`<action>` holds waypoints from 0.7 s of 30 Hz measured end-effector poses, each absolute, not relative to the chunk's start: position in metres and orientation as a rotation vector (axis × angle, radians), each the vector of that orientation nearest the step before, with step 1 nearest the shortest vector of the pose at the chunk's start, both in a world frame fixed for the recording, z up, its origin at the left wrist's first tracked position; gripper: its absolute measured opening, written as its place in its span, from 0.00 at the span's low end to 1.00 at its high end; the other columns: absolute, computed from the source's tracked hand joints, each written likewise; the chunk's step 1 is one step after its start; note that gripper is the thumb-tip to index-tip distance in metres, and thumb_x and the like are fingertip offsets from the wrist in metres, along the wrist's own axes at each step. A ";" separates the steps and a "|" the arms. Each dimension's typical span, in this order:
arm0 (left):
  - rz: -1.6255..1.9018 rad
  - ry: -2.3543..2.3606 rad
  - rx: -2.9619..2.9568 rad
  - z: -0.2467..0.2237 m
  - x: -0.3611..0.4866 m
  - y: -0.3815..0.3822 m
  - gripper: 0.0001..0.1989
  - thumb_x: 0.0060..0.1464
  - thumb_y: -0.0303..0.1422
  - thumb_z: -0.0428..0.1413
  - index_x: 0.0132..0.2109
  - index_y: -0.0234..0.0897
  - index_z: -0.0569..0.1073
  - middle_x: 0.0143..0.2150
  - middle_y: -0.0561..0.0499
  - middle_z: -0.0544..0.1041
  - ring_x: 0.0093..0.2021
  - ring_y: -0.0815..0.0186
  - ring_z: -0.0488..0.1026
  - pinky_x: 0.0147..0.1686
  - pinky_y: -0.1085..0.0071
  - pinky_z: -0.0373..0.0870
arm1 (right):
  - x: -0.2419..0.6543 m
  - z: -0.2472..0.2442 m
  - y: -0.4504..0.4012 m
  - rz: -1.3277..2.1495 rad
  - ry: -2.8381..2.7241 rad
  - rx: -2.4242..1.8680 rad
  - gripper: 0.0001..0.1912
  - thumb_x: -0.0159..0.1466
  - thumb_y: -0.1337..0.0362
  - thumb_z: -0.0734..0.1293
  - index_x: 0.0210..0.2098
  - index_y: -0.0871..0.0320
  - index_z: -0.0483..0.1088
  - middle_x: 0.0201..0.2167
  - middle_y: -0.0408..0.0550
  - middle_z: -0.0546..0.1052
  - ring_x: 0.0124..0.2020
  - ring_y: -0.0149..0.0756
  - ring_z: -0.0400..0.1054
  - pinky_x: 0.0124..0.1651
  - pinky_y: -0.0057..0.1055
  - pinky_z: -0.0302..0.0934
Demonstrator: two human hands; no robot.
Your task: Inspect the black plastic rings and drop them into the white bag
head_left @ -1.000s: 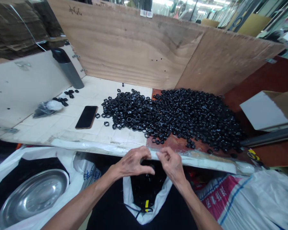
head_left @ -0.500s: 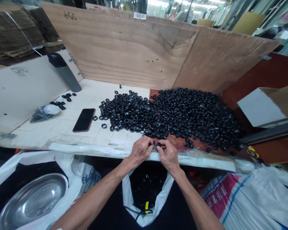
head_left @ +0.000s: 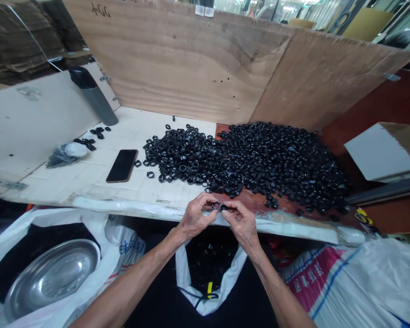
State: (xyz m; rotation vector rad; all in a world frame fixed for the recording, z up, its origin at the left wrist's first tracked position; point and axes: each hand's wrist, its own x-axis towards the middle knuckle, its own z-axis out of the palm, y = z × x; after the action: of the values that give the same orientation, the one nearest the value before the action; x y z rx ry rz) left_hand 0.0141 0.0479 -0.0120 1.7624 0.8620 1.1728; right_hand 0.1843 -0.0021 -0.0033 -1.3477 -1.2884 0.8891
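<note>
My left hand [head_left: 198,215] pinches a small black ring [head_left: 216,206] just above the table's front edge. Close beside it, my right hand [head_left: 241,222] grips a small black part [head_left: 223,207] between thumb and fingers. Ring and part are side by side, nearly or just touching. Beyond my hands, a pile of black rings [head_left: 181,155] lies on the pale board, running into a larger pile of black parts [head_left: 280,159] on the red surface. Below my hands an open white bag [head_left: 182,269] holds black pieces.
A phone [head_left: 122,166] lies left of the pile. Farther left are a clear plastic bag [head_left: 63,155] and a grey bottle [head_left: 99,105]. A wooden panel [head_left: 177,59] closes the back. A metal bowl [head_left: 54,278] sits lower left, a white box [head_left: 379,152] at right.
The ring in my left hand now shows clearly between the fingertips, and my hands have opened a little around the pieces. The whole view has shifted slightly.
</note>
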 end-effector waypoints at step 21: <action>1.151 0.732 1.807 -0.004 0.007 0.036 0.13 0.53 0.23 0.58 0.47 0.36 0.71 0.42 0.48 0.73 0.43 0.66 0.76 0.44 0.67 0.79 | 0.179 0.013 -0.009 0.490 -1.609 -1.303 0.07 0.64 0.68 0.68 0.40 0.55 0.77 0.38 0.50 0.78 0.40 0.39 0.74 0.44 0.36 0.69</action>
State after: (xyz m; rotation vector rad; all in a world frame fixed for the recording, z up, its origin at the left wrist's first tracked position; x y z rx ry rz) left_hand 0.0071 0.0358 -0.0044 1.8068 0.7324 1.1508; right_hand 0.1786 -0.0087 0.0127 -1.3026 -1.6091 0.4903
